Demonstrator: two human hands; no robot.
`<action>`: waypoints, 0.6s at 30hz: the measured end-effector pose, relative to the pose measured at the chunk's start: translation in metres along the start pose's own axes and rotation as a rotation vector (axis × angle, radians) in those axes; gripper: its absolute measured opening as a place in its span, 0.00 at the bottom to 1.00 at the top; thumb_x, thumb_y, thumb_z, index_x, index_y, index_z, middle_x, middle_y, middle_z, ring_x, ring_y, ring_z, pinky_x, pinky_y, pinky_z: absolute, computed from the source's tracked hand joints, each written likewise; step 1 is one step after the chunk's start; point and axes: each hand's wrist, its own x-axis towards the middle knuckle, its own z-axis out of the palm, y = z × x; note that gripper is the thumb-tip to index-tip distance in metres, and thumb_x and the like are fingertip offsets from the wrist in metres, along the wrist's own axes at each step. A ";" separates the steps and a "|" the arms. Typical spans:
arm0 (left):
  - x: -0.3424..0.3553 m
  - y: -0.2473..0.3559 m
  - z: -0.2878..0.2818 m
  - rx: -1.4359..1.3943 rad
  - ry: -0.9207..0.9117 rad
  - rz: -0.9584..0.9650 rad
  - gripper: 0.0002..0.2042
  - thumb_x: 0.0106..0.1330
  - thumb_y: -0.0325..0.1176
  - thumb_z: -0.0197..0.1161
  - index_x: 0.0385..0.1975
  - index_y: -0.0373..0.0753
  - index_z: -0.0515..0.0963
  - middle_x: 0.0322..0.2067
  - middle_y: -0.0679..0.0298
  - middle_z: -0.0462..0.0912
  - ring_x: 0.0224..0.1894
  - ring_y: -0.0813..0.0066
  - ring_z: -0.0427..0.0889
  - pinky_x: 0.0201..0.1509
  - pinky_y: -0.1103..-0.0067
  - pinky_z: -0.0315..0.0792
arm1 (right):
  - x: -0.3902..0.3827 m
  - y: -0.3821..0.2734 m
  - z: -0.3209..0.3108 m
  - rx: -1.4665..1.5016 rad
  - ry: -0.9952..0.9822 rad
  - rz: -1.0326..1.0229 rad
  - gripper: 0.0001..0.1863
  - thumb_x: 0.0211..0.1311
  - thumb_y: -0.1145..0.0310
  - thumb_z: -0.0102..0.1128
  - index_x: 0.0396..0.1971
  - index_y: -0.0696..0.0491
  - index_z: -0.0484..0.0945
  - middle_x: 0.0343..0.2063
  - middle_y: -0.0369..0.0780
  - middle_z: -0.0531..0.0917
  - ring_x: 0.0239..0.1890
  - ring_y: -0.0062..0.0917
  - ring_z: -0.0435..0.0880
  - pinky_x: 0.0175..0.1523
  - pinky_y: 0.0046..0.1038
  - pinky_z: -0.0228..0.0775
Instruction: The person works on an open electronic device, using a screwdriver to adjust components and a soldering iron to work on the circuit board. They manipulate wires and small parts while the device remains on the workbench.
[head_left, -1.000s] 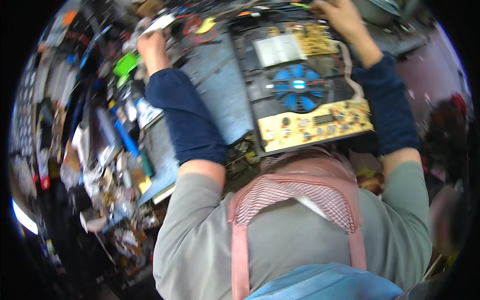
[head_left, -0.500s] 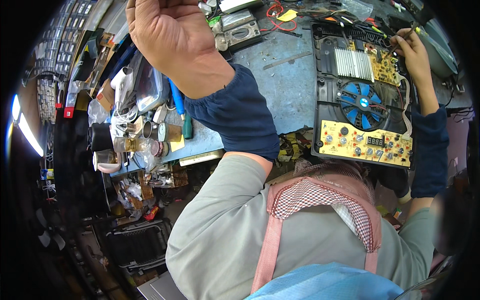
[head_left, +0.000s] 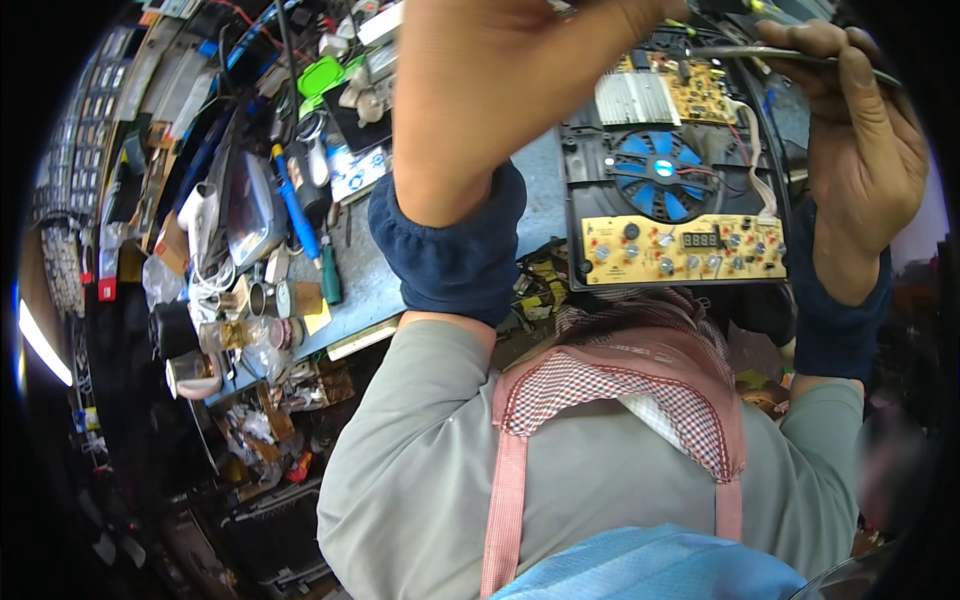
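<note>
An opened induction cooker base (head_left: 577,240) lies at the bench's front edge, its insides facing up. Inside are a blue fan (head_left: 640,190), a finned silver heat sink (head_left: 636,98), a tan circuit board (head_left: 702,98) and a yellow control board (head_left: 625,262) with a small display. My right hand (head_left: 868,150), raised at the cooker's right, pinches a slim grey metal tool (head_left: 735,51), perhaps tweezers, pointing left over the far board. My left hand (head_left: 510,85) is blurred and reaches right above the cooker's far left; its fingers are mostly cut off by the top edge.
Left on the bench are a blue-handled tool (head_left: 297,213), a green-handled screwdriver (head_left: 331,272), glass jars (head_left: 235,335) and a white hot-air-gun-shaped tool (head_left: 196,212). A ribbon cable (head_left: 757,165) runs down the cooker's right side. Cluttered shelves (head_left: 255,430) sit below the bench.
My left hand has swung right, over the cooker's far side. My right hand has come up and nearer, turning with the metal tool. The view has shifted, so the cooker appears further left.
</note>
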 end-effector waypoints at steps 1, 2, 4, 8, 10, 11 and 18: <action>0.001 0.007 0.005 0.094 -0.098 -0.010 0.11 0.63 0.20 0.70 0.45 0.34 0.84 0.35 0.57 0.89 0.33 0.74 0.88 0.35 0.81 0.80 | -0.002 -0.006 -0.001 -0.070 0.027 -0.023 0.18 0.82 0.74 0.38 0.62 0.63 0.73 0.53 0.56 0.83 0.58 0.51 0.83 0.65 0.45 0.79; -0.001 0.009 0.011 0.136 -0.168 -0.014 0.11 0.63 0.20 0.69 0.45 0.34 0.83 0.34 0.56 0.88 0.33 0.68 0.87 0.36 0.78 0.80 | -0.002 -0.009 -0.001 -0.109 0.028 -0.054 0.18 0.82 0.74 0.38 0.61 0.64 0.73 0.53 0.56 0.83 0.58 0.51 0.84 0.64 0.45 0.80; 0.001 0.013 0.026 0.139 -0.242 -0.041 0.10 0.64 0.21 0.65 0.44 0.35 0.82 0.33 0.54 0.85 0.33 0.58 0.86 0.36 0.72 0.79 | -0.004 -0.018 -0.002 -0.167 0.022 -0.080 0.18 0.82 0.75 0.38 0.60 0.65 0.73 0.52 0.57 0.83 0.56 0.51 0.84 0.63 0.46 0.80; -0.002 0.008 0.038 0.062 -0.259 -0.027 0.11 0.60 0.19 0.60 0.43 0.34 0.80 0.34 0.50 0.84 0.38 0.48 0.84 0.40 0.65 0.79 | -0.013 -0.033 -0.009 -0.155 0.098 -0.089 0.18 0.81 0.75 0.38 0.58 0.66 0.75 0.48 0.58 0.85 0.54 0.52 0.86 0.60 0.48 0.83; -0.005 0.006 0.040 0.048 -0.269 -0.023 0.12 0.58 0.19 0.59 0.41 0.33 0.80 0.34 0.50 0.83 0.39 0.47 0.84 0.41 0.64 0.79 | -0.018 -0.039 -0.012 -0.170 0.132 -0.076 0.17 0.81 0.75 0.39 0.57 0.66 0.76 0.46 0.59 0.85 0.53 0.53 0.86 0.59 0.49 0.83; -0.005 0.005 0.039 0.060 -0.275 -0.023 0.12 0.57 0.18 0.59 0.41 0.33 0.79 0.33 0.50 0.83 0.39 0.47 0.84 0.40 0.64 0.79 | -0.018 -0.040 -0.014 -0.198 0.141 -0.071 0.17 0.81 0.75 0.40 0.56 0.65 0.76 0.46 0.59 0.85 0.52 0.53 0.86 0.59 0.49 0.83; 0.001 0.012 0.025 0.272 -0.439 -0.025 0.09 0.56 0.20 0.59 0.37 0.35 0.79 0.29 0.53 0.82 0.35 0.49 0.84 0.38 0.63 0.78 | -0.013 -0.034 -0.005 -0.153 0.111 -0.084 0.15 0.80 0.76 0.43 0.56 0.66 0.75 0.47 0.58 0.85 0.51 0.52 0.87 0.58 0.48 0.84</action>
